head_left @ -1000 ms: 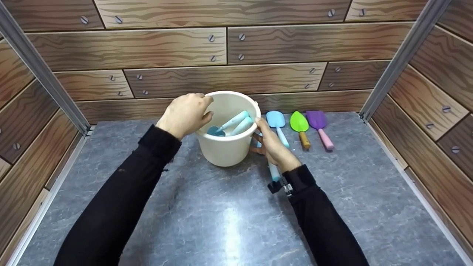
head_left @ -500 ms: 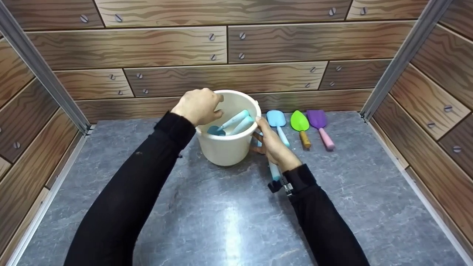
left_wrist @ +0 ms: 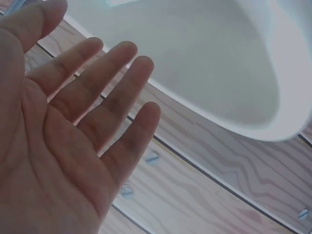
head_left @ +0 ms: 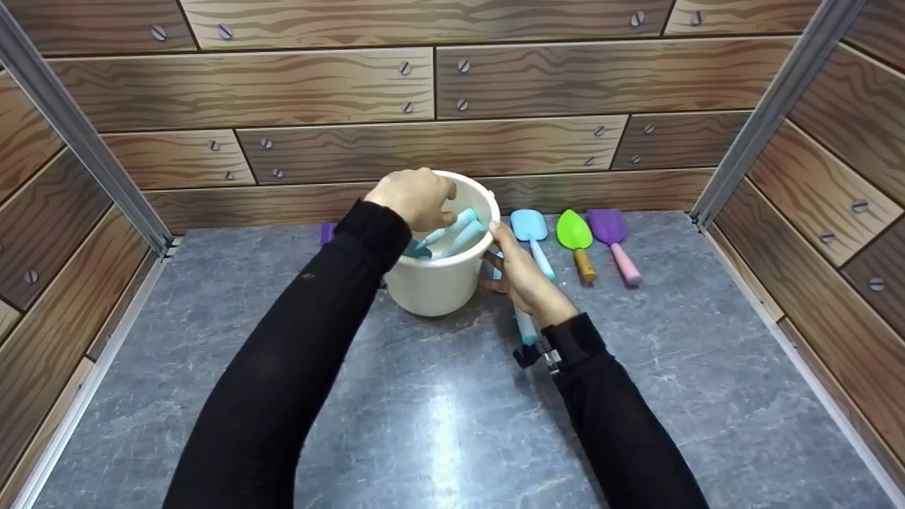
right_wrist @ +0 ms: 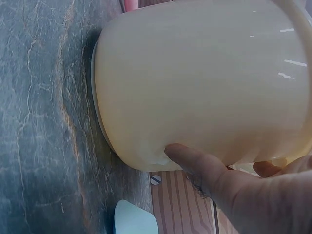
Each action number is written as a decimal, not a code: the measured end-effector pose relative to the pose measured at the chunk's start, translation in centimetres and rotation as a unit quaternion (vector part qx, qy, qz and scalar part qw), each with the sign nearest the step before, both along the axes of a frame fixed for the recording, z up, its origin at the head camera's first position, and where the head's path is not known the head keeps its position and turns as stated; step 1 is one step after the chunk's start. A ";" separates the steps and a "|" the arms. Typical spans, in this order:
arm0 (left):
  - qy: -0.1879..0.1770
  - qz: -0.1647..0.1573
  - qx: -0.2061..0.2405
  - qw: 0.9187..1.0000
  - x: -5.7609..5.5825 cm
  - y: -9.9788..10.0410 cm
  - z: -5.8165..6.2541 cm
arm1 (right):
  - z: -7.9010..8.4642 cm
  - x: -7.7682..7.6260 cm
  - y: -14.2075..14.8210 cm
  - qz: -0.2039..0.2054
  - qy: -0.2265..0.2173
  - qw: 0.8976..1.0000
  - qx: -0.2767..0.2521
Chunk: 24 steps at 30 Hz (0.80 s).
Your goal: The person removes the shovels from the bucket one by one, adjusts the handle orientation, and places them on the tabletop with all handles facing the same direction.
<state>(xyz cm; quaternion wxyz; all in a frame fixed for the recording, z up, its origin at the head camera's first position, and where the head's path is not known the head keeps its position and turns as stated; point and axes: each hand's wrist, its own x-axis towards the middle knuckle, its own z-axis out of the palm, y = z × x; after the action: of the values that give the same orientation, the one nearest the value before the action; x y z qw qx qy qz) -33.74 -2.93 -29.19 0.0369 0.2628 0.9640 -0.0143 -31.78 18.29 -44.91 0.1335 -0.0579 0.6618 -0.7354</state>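
Observation:
A cream-white bucket [head_left: 433,290] stands on the grey marbled tabletop. Inside it lie toy shovels with light-blue handles [head_left: 463,239]. My left hand [head_left: 416,198] is over the bucket's left rim, above these handles. The left wrist view shows its palm [left_wrist: 73,141] bare and its fingers spread, beside the bucket's pale opening [left_wrist: 204,58]. My right hand [head_left: 523,276] rests against the bucket's right side, one fingertip at the rim and others lower on the outer wall. In the right wrist view, a fingertip of the right hand [right_wrist: 204,170] touches the smooth wall.
A light-blue shovel [head_left: 530,233], a green trowel [head_left: 574,237] with a brown handle and a purple shovel [head_left: 608,230] with a pink handle lie in a row to the right. Another blue handle [head_left: 525,327] shows under my right wrist. A purple piece [head_left: 327,233] lies left of the bucket.
My left hand has moved rightward from the bucket's left rim to over its opening, which brings the purple piece into view. The right hand and bucket have stayed in place.

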 end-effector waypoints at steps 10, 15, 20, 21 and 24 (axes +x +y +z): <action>0.035 -0.032 -0.048 0.998 -1.2 3.4 -2.0 | 0.1 0.0 0.1 0.008 0.008 1.000 0.001; 0.036 -0.037 -0.062 0.997 -3.4 4.4 -4.3 | 0.0 0.0 0.1 0.008 0.005 1.000 0.002; -0.025 -0.034 -0.089 0.995 -0.3 4.4 -1.8 | 0.0 -0.1 0.0 0.007 0.003 1.000 0.005; -0.031 -0.037 -0.092 0.995 0.2 4.4 -1.3 | 0.0 -0.1 0.0 0.007 0.003 1.000 0.005; -0.035 -0.049 -0.101 0.993 0.9 4.2 -0.8 | 0.0 -0.1 -0.1 0.006 0.001 1.000 0.006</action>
<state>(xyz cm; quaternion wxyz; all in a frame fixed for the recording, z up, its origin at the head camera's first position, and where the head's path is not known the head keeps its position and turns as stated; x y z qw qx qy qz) -32.87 1.23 -30.02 0.0968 0.3048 0.9417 -0.1043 -31.86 18.19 -44.88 0.1378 -0.0620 0.6659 -0.7306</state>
